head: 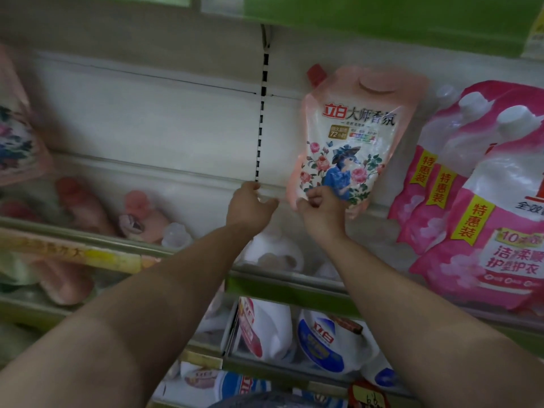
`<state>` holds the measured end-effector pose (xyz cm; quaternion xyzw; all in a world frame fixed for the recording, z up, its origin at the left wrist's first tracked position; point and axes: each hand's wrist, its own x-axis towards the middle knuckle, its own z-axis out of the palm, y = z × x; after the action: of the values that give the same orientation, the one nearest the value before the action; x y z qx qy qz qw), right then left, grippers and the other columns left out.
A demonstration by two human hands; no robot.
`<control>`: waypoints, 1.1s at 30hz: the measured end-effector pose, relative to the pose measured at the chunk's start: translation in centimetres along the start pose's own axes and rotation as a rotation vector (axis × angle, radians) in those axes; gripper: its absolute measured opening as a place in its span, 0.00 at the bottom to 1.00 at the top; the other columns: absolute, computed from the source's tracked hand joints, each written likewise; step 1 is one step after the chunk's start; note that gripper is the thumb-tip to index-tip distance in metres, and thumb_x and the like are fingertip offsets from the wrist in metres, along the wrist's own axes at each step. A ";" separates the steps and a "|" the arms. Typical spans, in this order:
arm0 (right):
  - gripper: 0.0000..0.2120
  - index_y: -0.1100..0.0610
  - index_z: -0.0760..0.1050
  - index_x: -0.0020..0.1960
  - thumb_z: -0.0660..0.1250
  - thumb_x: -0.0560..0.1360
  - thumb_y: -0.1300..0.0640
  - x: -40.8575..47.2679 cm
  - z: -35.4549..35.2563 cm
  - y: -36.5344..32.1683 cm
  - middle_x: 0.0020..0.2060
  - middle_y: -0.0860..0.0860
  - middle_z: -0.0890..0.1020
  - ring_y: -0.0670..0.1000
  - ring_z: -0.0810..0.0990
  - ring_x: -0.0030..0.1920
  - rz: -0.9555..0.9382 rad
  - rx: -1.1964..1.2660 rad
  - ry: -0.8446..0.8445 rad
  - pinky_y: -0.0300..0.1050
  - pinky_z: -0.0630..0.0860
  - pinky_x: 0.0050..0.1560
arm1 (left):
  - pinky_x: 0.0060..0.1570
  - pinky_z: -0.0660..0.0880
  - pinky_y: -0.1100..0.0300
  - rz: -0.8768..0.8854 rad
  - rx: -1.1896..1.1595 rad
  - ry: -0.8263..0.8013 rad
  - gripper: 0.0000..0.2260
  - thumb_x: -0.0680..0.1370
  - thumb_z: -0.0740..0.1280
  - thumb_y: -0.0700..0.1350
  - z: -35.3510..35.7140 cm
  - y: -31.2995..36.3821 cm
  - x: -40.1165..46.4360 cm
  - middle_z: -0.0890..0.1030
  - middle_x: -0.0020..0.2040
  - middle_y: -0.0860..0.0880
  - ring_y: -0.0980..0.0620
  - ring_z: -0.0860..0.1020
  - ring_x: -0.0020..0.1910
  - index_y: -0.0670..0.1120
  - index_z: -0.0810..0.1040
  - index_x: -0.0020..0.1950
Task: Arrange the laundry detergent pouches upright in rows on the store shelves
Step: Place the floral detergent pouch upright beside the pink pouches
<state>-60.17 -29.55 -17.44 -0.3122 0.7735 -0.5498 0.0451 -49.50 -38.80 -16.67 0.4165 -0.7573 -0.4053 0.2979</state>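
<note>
A peach-pink detergent pouch (350,139) with a red corner cap and a flower picture stands upright against the white back panel of the shelf (147,184). My right hand (322,210) pinches its bottom left corner. My left hand (250,206) is just left of the pouch, fingers curled loosely, holding nothing and touching the shelf's back edge. Right of the pouch stand bright pink pouches (482,201) with white caps and yellow labels, upright in a row.
A pink floral pouch (17,136) is at the far left edge. Pink capped pouches (141,222) lie behind the lower shelf rail (88,240). White and blue pouches (321,340) fill the shelves below. A green shelf (382,22) hangs overhead.
</note>
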 end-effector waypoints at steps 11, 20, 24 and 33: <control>0.09 0.51 0.70 0.49 0.69 0.73 0.56 -2.9 10.2 -5.6 0.34 0.44 0.73 0.41 0.72 0.34 -0.066 0.046 -0.257 0.32 0.67 0.33 | 0.58 0.72 0.56 -0.058 0.025 0.222 0.19 0.75 0.69 0.50 -10.9 -5.6 0.5 0.76 0.61 0.46 0.49 0.76 0.56 0.46 0.74 0.64; 0.16 0.50 0.70 0.55 0.71 0.71 0.50 -5.8 20.0 -10.5 0.45 0.47 0.74 0.46 0.74 0.41 -0.111 -0.016 -0.396 0.38 0.67 0.39 | 0.52 0.68 0.62 -0.136 0.108 0.411 0.19 0.74 0.69 0.50 -22.0 -11.3 1.8 0.75 0.62 0.44 0.48 0.77 0.52 0.45 0.74 0.63; 0.19 0.53 0.72 0.58 0.72 0.70 0.51 -7.0 23.2 -12.0 0.49 0.49 0.75 0.50 0.75 0.47 -0.128 -0.009 -0.409 0.44 0.73 0.51 | 0.57 0.70 0.56 -0.176 0.121 0.476 0.20 0.73 0.69 0.50 -26.9 -14.3 2.6 0.76 0.61 0.44 0.45 0.75 0.57 0.44 0.73 0.62; 0.20 0.54 0.72 0.60 0.72 0.71 0.52 -7.8 27.5 -14.0 0.49 0.48 0.74 0.48 0.75 0.47 -0.113 0.058 -0.395 0.42 0.71 0.50 | 0.65 0.69 0.49 -0.281 0.086 0.593 0.32 0.71 0.71 0.53 -35.2 -19.1 5.5 0.69 0.67 0.42 0.41 0.70 0.65 0.45 0.64 0.71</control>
<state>-36.45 -50.82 -18.03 -0.4553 0.7148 -0.5015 0.1737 -16.94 -62.65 -15.16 0.6289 -0.5890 -0.2713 0.4289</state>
